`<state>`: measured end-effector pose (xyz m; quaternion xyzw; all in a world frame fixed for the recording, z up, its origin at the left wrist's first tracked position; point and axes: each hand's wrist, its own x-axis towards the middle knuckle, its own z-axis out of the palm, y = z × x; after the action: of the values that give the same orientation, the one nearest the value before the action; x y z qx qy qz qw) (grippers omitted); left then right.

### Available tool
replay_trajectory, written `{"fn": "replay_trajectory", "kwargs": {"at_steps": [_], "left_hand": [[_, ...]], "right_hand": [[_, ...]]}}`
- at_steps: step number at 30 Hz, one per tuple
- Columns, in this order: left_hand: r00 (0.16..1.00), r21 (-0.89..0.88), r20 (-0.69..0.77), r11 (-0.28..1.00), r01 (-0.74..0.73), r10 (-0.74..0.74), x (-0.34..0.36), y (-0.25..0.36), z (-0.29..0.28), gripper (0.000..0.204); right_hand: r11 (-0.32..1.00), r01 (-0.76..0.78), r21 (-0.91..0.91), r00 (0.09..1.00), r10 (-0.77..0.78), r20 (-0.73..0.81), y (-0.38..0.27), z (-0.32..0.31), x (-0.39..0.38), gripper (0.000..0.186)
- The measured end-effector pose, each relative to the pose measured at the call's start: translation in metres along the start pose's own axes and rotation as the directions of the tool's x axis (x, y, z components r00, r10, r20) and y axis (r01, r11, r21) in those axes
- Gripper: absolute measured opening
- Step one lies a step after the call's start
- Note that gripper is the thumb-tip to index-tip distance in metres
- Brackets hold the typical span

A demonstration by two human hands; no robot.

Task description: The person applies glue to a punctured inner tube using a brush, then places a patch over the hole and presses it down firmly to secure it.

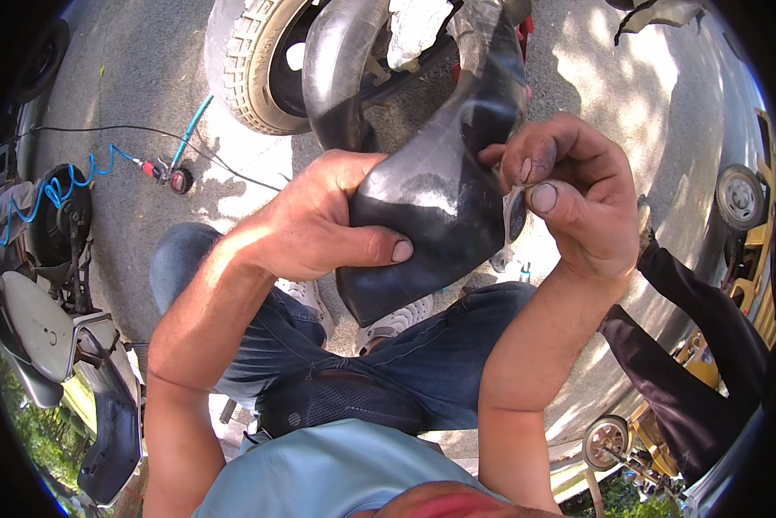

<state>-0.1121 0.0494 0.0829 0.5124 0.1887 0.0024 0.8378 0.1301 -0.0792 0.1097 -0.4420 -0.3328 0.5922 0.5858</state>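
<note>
A black rubber inner tube (422, 198) is held up in front of me, its near part flattened and shiny. My left hand (328, 220) grips it from the left side, thumb laid across the top. Beside the tube's right edge, my right hand (578, 190) is closed in a pinch, thumb against forefinger. Between those fingertips is a small dark oval tube patch (515, 216) with a thin, pale film at its edge. Whether the patch touches the tube, I cannot tell. The tube's far part loops back over a wheel with a tyre (254, 73).
To the left, an air gauge (179, 180) with a blue coiled hose (77, 181) lies on the asphalt (146, 78). A parked scooter (43, 328) stands at lower left. At right are another person's dark-trousered legs (673, 363) and a small wheel (740, 198).
</note>
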Motion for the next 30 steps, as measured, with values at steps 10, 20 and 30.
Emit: {"fn": "replay_trajectory", "kwargs": {"at_steps": [10, 20, 30], "left_hand": [[1.000, 0.004, -0.006, 1.000, 0.008, -0.008, -0.0021, 0.0022, 0.0018, 0.038], [1.000, 0.005, 0.006, 1.000, -0.017, 0.017, -0.0007, 0.0008, 0.0015, 0.038], [1.000, 0.025, 0.022, 1.000, -0.013, 0.012, -0.0002, -0.0014, 0.0015, 0.040]], "right_hand": [[1.000, 0.006, 0.020, 1.000, -0.007, 0.028, 0.0048, -0.0022, 0.0014, 0.026], [1.000, -0.003, 0.010, 1.000, 0.003, 0.030, 0.0048, -0.0044, 0.0009, 0.025], [0.998, -0.037, 0.048, 0.999, 0.035, 0.041, 0.0073, -0.0069, 0.0000, 0.024]]}}
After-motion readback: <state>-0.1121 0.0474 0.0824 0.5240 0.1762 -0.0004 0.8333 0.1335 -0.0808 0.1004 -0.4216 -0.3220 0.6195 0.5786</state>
